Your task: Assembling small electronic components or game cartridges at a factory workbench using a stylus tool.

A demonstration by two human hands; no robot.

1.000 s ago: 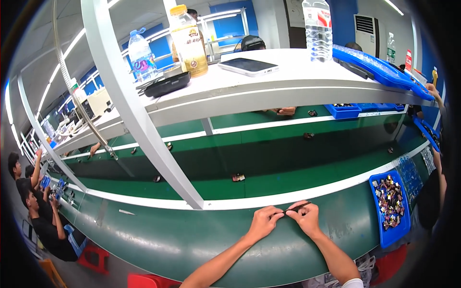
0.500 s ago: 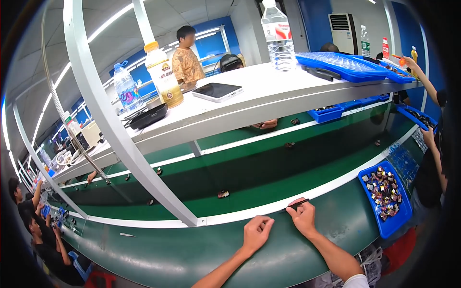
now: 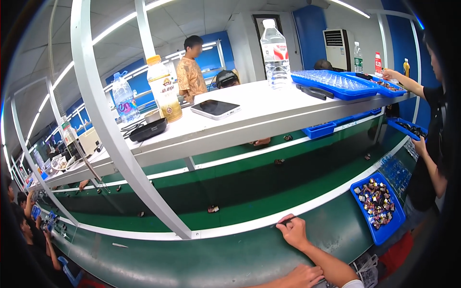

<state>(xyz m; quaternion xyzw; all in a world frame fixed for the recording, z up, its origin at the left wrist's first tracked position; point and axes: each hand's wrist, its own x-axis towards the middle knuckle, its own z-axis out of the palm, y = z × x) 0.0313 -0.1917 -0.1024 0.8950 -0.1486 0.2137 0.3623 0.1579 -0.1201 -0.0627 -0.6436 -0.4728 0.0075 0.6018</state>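
Observation:
My right hand (image 3: 294,233) is closed around a slim black pen-like tool (image 3: 287,221), just above the near edge of the green work surface (image 3: 192,259). Whether it is a pen or tweezers is too small to make out. Low in the picture, my left hand (image 3: 305,277) lies against my right forearm, its fingers curled together and nothing visible in them. Right of my hands, a blue tray (image 3: 382,235) holds many small wired parts (image 3: 375,201) with yellow and pale pieces.
Beyond a white rail, small parts such as one dark piece (image 3: 213,209) lie on the green conveyor belt (image 3: 240,192). A white post (image 3: 129,163) and a shelf (image 3: 201,134) with bottles, a phone (image 3: 215,108) and trays stand ahead. A co-worker (image 3: 432,120) handles trays at right.
My left hand has moved down and right from beside my right hand onto my right forearm. My right hand, still holding the black tool, sits slightly lower and further left in view.

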